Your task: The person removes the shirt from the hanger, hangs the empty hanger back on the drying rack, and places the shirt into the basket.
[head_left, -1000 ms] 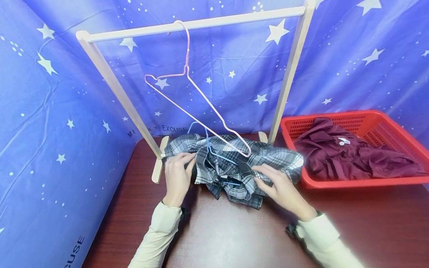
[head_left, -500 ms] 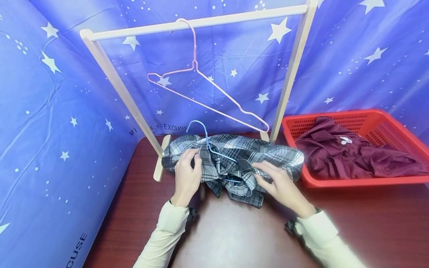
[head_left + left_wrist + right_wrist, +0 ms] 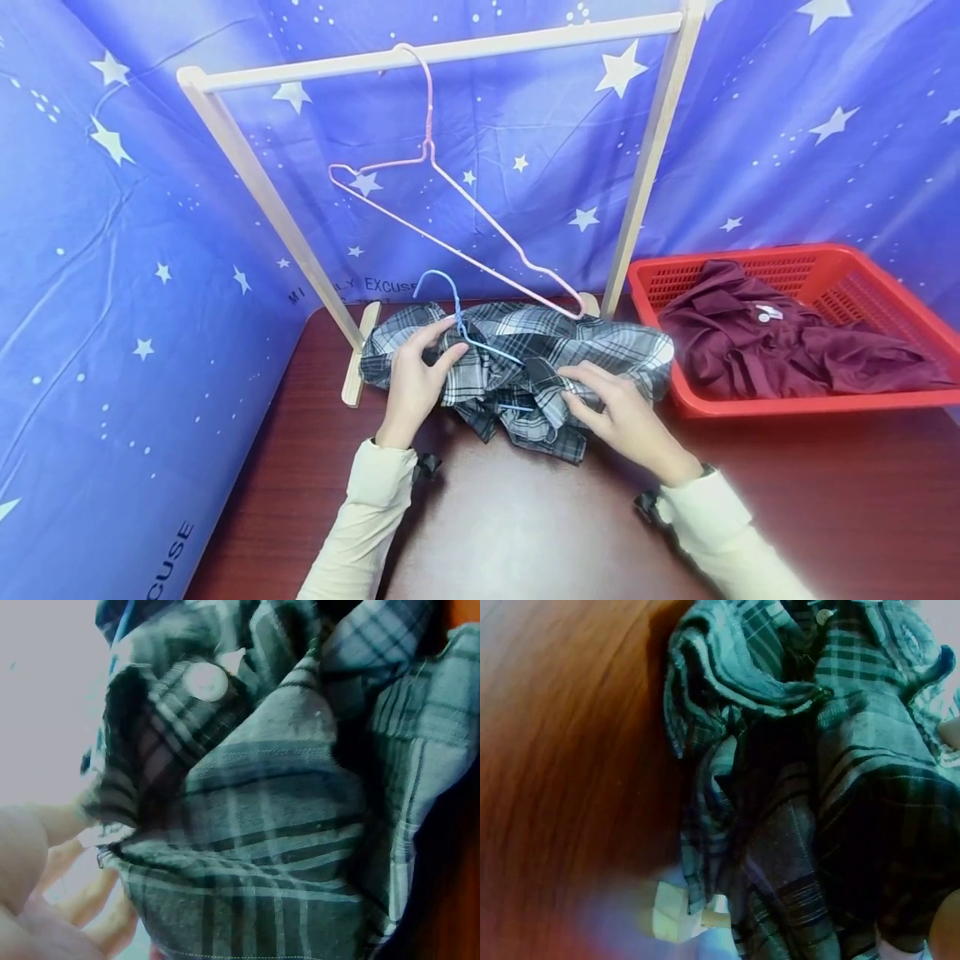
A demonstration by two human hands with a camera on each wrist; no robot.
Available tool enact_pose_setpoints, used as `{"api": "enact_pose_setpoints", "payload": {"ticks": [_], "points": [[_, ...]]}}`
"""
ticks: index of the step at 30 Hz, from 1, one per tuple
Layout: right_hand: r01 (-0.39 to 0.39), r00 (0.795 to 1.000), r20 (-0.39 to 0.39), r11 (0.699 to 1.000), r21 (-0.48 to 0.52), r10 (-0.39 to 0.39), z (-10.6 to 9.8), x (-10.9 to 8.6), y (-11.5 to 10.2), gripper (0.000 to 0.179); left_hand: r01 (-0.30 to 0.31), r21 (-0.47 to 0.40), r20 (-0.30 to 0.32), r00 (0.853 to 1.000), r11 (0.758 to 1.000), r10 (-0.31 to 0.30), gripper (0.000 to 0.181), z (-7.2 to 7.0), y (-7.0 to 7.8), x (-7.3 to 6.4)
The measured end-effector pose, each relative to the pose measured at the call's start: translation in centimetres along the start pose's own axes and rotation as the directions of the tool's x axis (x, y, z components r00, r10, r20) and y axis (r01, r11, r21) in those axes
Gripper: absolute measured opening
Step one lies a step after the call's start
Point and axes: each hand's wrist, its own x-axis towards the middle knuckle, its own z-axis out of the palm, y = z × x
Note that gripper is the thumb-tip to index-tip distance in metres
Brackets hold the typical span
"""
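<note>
A black, grey and white plaid shirt point(image 3: 630, 346) lies bunched on the table beneath the rack. The hook of a blue hanger point(image 3: 456, 293) rises out of its neck, and part of its bar shows inside the opening. With thumb and fingers, my left hand point(image 3: 414, 379) pinches the collar fabric beside the hanger's neck. My right hand point(image 3: 626, 421) grips the shirt's front edge on the other side of the opening. A white button point(image 3: 205, 682) shows on the cloth in the left wrist view. Folds of the shirt point(image 3: 862, 742) fill much of the right wrist view.
Above the shirt stands a wooden rack point(image 3: 525, 42), with a pink hanger point(image 3: 430, 108) hooked on its bar. To the right, a red basket point(image 3: 825, 406) holds a maroon garment point(image 3: 720, 358). Star-patterned blue cloth point(image 3: 202, 350) encloses the back and left.
My left hand has moved right and inward along the collar to the hanger's neck. The blue hook now stands clear of the swaying pink hanger. My right hand stays in place.
</note>
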Motion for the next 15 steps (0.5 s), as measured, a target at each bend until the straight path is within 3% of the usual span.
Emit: {"api": "enact_pose_setpoints", "payload": {"ticks": [3, 8, 11, 15], "points": [[-0.007, 1.000, -0.001, 0.999, -0.035, 0.007, -0.4, 0.2, -0.6, 0.035, -0.027, -0.039, 0.019, 0.999, 0.999, 0.028, 0.036, 0.0, -0.2, 0.3], [-0.004, 0.999, -0.047, 0.999, -0.038, 0.002, -0.9, 1.3, -1.9, 0.047, -0.053, -0.016, -0.004, 0.999, 0.998, 0.053, 0.033, 0.2, -0.3, 0.1], [0.025, 0.998, -0.062, 0.999, -0.036, -0.027, -0.9, 2.0, -2.6, 0.055, -0.060, 0.009, -0.011, 0.998, 0.998, 0.060, 0.034, 0.3, -0.1, 0.0], [0.078, 0.996, -0.027, 0.995, -0.061, -0.080, -0.5, 3.0, -3.4, 0.055, -0.050, 0.043, -0.005, 0.999, 0.998, 0.050, 0.035, 0.3, 0.2, -0.2]]}}
